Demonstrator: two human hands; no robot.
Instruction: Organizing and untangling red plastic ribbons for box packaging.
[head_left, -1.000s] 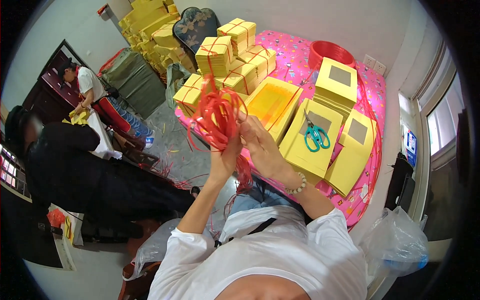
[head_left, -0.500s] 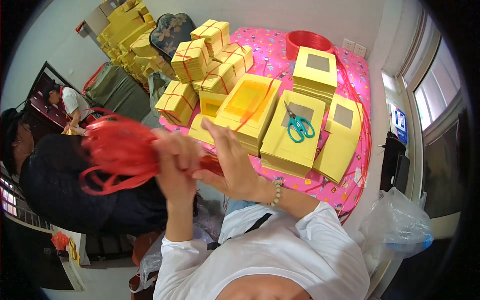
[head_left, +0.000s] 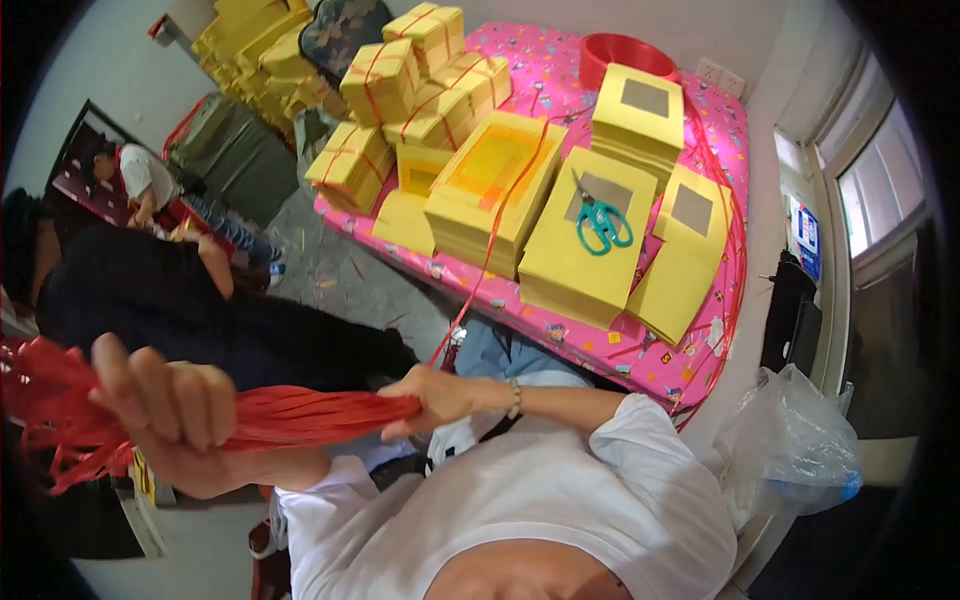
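Note:
A thick bundle of flat red plastic strips (head_left: pixel 300 416) stretches sideways low on the left, in front of my white shirt. Around it close the fingers of my left hand (head_left: pixel 170 405), with the loose strip ends spilling out past them to the left. My right hand (head_left: pixel 437 398) grips the bundle's other end. From beside that hand a single red strip (head_left: pixel 487 262) runs up to a stack of yellow cards (head_left: pixel 487 222). Teal-handled scissors (head_left: pixel 603 228) rest on another stack of yellow cards (head_left: pixel 575 300), apart from both hands.
Tied yellow bundles (head_left: pixel 430 118) are piled on the pink patterned bed cover (head_left: pixel 540 50), near a red coil of strip (head_left: pixel 612 50). A plastic bag (head_left: pixel 800 435) hangs at the right by the window. At left are a person in black (head_left: pixel 150 310) and another person in white (head_left: pixel 150 180).
My left hand has moved down and left with the bundle. My right hand, previously spread beside it, is now lower and closed on the bundle's end, which is pulled out straight.

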